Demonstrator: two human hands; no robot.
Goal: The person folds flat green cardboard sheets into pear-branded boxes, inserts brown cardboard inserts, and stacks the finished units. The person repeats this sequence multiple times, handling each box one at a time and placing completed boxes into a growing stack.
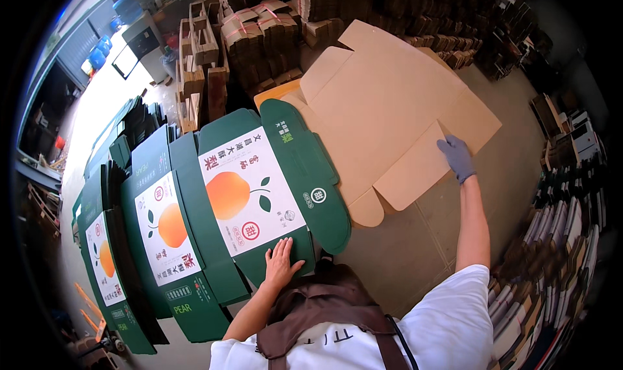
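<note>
Flat green box blanks printed with orange pears lie side by side in front of me and to my left. My left hand, bare with fingers apart, rests flat on the near edge of the closest green box blank. To the right, a plain brown cardboard blank with cut flaps lies tilted, its far end raised. My right hand, in a grey-blue glove, grips the near right edge of this brown blank, fingers on top. The thumb's hold beneath is hidden.
Tied bundles of cardboard and wooden pallets stand behind. Rows of stacked cardboard line the right side. A water dispenser is at the far left. Grey floor shows between me and the brown blank.
</note>
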